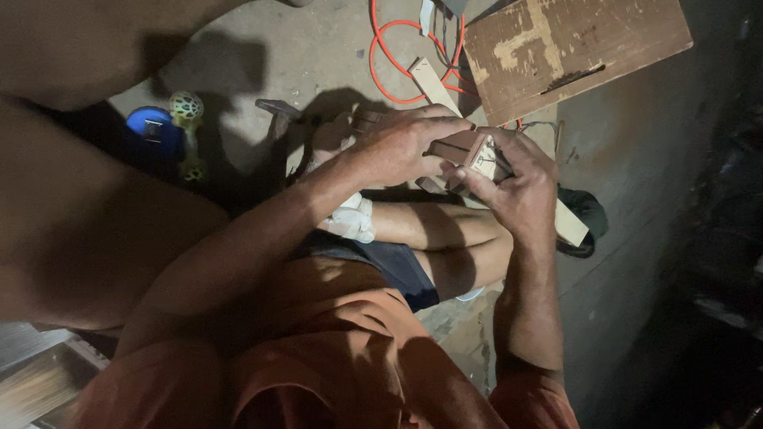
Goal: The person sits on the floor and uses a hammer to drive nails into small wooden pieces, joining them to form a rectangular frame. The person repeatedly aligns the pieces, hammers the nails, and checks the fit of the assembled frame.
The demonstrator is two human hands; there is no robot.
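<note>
1. A bare grey concrete floor [318,48] fills the scene, lit from above, with hard shadows across it.
2. A worn wooden board [572,48] with flaking pale paint lies at the top right of the floor.
3. Just left of the board, a looped orange cable [389,63] rests on the concrete.
4. Well left of the board, a blue round lid [147,127] sits beside a spotted yellow-green toy [187,107].
5. Right of the board, the room falls into deep darkness.
6. Far below-left of the board, a pale wooden plank [36,377] shows.
</note>
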